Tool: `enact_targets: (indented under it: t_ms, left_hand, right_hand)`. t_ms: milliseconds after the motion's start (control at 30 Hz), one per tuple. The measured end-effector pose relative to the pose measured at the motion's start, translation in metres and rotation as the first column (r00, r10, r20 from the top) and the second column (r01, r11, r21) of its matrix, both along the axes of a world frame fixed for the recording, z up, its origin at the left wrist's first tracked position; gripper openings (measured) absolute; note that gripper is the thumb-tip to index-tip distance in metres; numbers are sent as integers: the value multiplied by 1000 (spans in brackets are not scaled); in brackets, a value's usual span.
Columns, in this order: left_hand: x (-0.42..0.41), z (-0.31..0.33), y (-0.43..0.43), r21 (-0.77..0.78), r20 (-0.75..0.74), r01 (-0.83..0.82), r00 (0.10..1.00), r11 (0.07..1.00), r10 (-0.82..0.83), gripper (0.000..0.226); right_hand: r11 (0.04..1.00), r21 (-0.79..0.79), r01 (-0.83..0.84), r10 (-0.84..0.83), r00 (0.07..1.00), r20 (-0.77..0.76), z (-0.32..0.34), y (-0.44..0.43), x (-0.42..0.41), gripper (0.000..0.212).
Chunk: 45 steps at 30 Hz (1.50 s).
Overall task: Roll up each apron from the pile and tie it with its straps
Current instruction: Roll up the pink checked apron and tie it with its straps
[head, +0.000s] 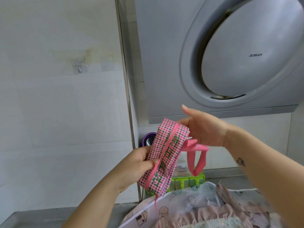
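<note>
Soft, light rolled apron; I judge a mid-roll hold best; left hand clasps it; right hand beside pink strap, grip untellable.

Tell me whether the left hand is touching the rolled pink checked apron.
Touching. Head view shows the left hand gripping the rolled apron beside its pink strap.

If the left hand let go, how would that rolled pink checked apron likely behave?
The rolled apron looks soft and light: the left hand grips it aloft by one side. It would probably loosen, since the pink strap hangs in a slack loop by the right hand, seemingly untied.
</note>
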State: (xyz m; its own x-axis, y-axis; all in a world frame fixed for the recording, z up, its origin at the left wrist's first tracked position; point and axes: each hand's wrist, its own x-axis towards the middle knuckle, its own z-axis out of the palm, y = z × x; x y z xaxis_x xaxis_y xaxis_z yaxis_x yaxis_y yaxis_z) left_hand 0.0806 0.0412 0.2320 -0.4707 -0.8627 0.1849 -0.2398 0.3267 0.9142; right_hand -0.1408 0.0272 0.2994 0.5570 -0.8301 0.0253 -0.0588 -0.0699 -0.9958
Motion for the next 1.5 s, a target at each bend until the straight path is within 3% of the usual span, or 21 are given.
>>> enact_targets:
  t_ms: [100, 167, 267, 367, 467, 533, 600, 667, 733, 833, 933, 1000, 1133, 1267, 1367, 1433, 1500]
  left_hand:
    - [0, 1, 0, -1, 100, -24, 995, 1000, 24, 16]
    - [0, 0, -1, -5, 125, -35, 991, 999, 36, 17]
    - [1, 0, 0, 13, 117, -18, 993, 1000, 16, 18]
    - [2, 1, 3, 27, 85, -2, 996, 1000, 0, 21]
    - [2, 2, 5, -1, 47, 21, 999, 1000, -21, 26]
    - [2, 2, 5, -36, -9, 37, 999, 999, -37, 39]
    - [1, 2, 6, -53, -84, 54, 995, 997, -58, 53]
    - [1, 2, 8, -72, -104, 72, 991, 995, -79, 54]
    - [0, 3, 10, -84, -79, 75, 994, 994, -81, 49]
    - [-1, 6, 12, -51, -41, 71, 997, 996, -73, 47]
    - [-1, 8, 12, -6, -3, 76, 997, 997, -76, 44]
    - [0, 8, 10, 28, -14, 86, 996, 996, -86, 32]
    - [-2, 8, 7, 10, -83, 79, 993, 997, -78, 10]
    - [1, 7, 3, 8, -162, 54, 985, 999, -52, 17]
    - [6, 9, 0, 51, -297, -7, 955, 999, 22, 35]
    - [7, 10, -6, 88, -387, -73, 917, 993, 101, 45]
    - [7, 10, -10, 116, -437, -113, 886, 987, 153, 46]
  right_hand:
    - [982, -183, -48, -10, 952, -306, 10, 4, 3, 47]
    - [962, -272, 10, -123, 908, -400, 12, 5, 5, 43]
    - [874, -478, 86, -328, 830, -451, 10, 5, 7, 28]
    - [733, -667, 138, -535, 721, -439, 0, 2, 12, 31]
    - [663, -729, 169, -584, 725, -364, -9, 0, 15, 29]
    - [715, -658, 237, -554, 765, -327, -13, -2, 12, 27]
    - [827, -479, 295, -451, 857, -250, -16, -2, 9, 23]
    - [915, -272, 298, -330, 940, -81, -17, 0, 8, 14]
    - [942, -180, 284, -276, 959, 70, -19, -1, 6, 19]
    - [937, -265, 229, -221, 973, 59, -21, -2, 4, 27]
    - [914, -388, 121, -175, 978, -109, -13, 1, 1, 45]
    - [901, -426, 78, -172, 967, -186, -9, 0, 1, 44]
    - [881, -438, 178, -215, 976, -36, -22, -6, 6, 26]
    - [972, -97, 214, -182, 947, 265, -39, -11, 2, 47]
    - [935, 237, 263, -341, 852, 397, -74, -19, 3, 40]
    - [886, 381, 264, -398, 855, 332, -105, -17, 15, 36]
    - [959, 258, 120, -147, 985, 90, -129, -7, 30, 48]
